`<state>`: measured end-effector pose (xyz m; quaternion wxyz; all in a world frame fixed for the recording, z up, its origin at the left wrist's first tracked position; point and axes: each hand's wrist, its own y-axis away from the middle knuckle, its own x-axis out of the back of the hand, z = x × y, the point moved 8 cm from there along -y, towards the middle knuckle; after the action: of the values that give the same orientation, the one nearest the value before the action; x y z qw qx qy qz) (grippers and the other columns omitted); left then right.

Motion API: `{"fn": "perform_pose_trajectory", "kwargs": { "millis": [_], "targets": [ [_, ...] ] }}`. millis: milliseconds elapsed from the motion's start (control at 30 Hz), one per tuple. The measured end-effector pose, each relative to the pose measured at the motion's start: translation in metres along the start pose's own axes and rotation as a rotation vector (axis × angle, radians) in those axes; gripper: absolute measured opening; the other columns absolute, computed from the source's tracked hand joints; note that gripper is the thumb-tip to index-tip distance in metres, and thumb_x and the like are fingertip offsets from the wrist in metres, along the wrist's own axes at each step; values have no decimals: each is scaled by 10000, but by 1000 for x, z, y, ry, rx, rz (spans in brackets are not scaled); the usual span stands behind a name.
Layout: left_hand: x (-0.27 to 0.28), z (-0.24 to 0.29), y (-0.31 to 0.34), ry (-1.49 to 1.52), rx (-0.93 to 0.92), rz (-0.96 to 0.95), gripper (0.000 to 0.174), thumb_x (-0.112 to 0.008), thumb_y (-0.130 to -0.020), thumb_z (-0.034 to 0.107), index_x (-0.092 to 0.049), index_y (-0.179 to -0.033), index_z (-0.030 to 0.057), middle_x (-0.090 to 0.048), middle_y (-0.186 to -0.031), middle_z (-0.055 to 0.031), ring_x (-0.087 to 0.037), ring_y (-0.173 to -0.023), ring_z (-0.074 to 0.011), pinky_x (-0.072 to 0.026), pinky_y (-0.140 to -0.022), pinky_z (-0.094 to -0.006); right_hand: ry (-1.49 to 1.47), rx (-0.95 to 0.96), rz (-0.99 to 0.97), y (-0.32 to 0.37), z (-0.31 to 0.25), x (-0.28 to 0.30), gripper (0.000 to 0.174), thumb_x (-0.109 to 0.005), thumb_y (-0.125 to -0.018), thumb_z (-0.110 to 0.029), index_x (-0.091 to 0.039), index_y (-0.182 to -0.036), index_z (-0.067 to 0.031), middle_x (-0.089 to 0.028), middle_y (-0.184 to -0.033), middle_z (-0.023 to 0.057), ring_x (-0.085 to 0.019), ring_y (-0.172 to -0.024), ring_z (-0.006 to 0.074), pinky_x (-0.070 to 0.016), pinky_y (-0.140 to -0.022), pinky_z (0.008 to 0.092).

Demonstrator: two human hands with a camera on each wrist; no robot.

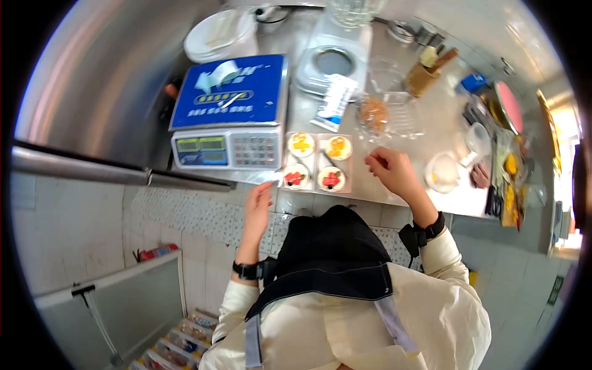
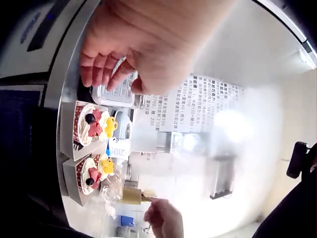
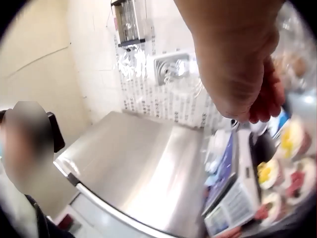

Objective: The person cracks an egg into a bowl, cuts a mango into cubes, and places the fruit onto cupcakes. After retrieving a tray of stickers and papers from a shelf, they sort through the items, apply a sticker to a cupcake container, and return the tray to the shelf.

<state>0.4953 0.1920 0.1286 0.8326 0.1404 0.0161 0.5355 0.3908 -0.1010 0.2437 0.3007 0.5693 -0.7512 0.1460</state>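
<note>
Two small trays (image 1: 351, 179) stand side by side at the counter's front edge. Each carries a cream-topped cup with yellow fruit (image 1: 338, 147) at the back and one with red fruit and a dark berry (image 1: 332, 178) in front. My left hand (image 1: 258, 213) is beside the front-left corner of the trays, below the scale's edge, its fingers relaxed and bent. To the right of the trays, my right hand (image 1: 394, 174) hovers over the counter with fingers loosely curled. Nothing shows in either hand. In the right wrist view, my right hand (image 3: 247, 84) hides part of its own fingertips.
A blue-topped scale (image 1: 228, 117) stands left of the trays. Behind them lie a white-and-blue packet (image 1: 337, 102) and a smaller scale (image 1: 327, 65). Clear plastic packaging (image 1: 404, 114), a knife block (image 1: 425, 77) and a white bowl (image 1: 442, 172) are on the right.
</note>
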Motion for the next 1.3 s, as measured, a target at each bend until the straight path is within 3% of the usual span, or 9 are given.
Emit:
{"fn": "perform_pose_trajectory", "kwargs": {
  "millis": [67,167,300,433,533,800,900,1133,1300],
  "targets": [
    [-3,9,5,-4,-46,-58,251,-444,-919,175,-602,-1042,24,-584,-907,-65,-548,-769,-111,-460,-678,-246,232,6,284,24,44,30,117,-581,-800,-118,-608,-807,-5,-596,-675,156,-575,-554,277,-446,-538,347],
    [-43,32,18,-149,-45,-457,255,-428,-927,177,-598,-1045,29,-615,-658,-22,-573,-637,-94,-458,-633,-224,337,46,365,46,85,21,135,-607,-767,-151,-614,-803,-21,-610,-792,130,-575,-699,293,-465,-636,360],
    [-102,1,34,-165,153,-776,244,-401,-914,111,-505,-1124,48,-606,-741,-44,-577,-677,-112,-478,-696,-253,596,104,375,50,86,-11,193,-637,-722,-235,-607,-795,-59,-587,-841,103,-551,-812,291,-449,-739,391],
    [-115,-64,38,137,577,-735,272,-418,-896,97,-398,-1168,93,-548,-1101,-115,-588,-855,-179,-502,-729,-313,655,-6,393,38,106,-22,160,-619,-728,-226,-589,-735,-69,-573,-756,85,-559,-777,278,-443,-701,397],
    [-129,-66,30,450,669,-621,263,-442,-907,134,-391,-1163,101,-563,-1077,-107,-602,-862,-202,-499,-732,-302,627,-8,366,38,114,-16,123,-606,-731,-191,-590,-729,-68,-575,-732,78,-562,-764,272,-442,-695,392],
    [-140,-83,23,370,520,-240,374,-449,-891,130,-270,-1217,91,-532,-1139,-186,-589,-895,-236,-467,-756,-292,591,3,296,44,143,-1,91,-552,-757,-146,-602,-767,-70,-590,-766,102,-565,-803,296,-438,-707,390],
    [-137,-80,22,232,313,-250,426,-444,-886,127,-242,-1259,95,-535,-1144,-171,-579,-886,-217,-450,-761,-291,616,57,230,45,152,-3,92,-533,-746,-127,-597,-776,-68,-592,-770,100,-569,-811,287,-431,-718,387],
    [-150,-68,40,439,243,-227,586,-403,-903,109,-83,-1393,129,-531,-1172,-165,-540,-954,-192,-411,-829,-310,760,194,258,47,147,9,48,-514,-709,-102,-528,-744,-71,-569,-720,83,-556,-747,246,-384,-743,370],
    [-156,-71,34,374,203,-239,459,-418,-917,130,-282,-1350,63,-564,-1133,-127,-549,-907,-141,-419,-803,-255,788,262,232,43,143,14,42,-508,-707,-101,-510,-736,-70,-566,-715,84,-551,-731,241,-366,-743,364]
  ]
}}
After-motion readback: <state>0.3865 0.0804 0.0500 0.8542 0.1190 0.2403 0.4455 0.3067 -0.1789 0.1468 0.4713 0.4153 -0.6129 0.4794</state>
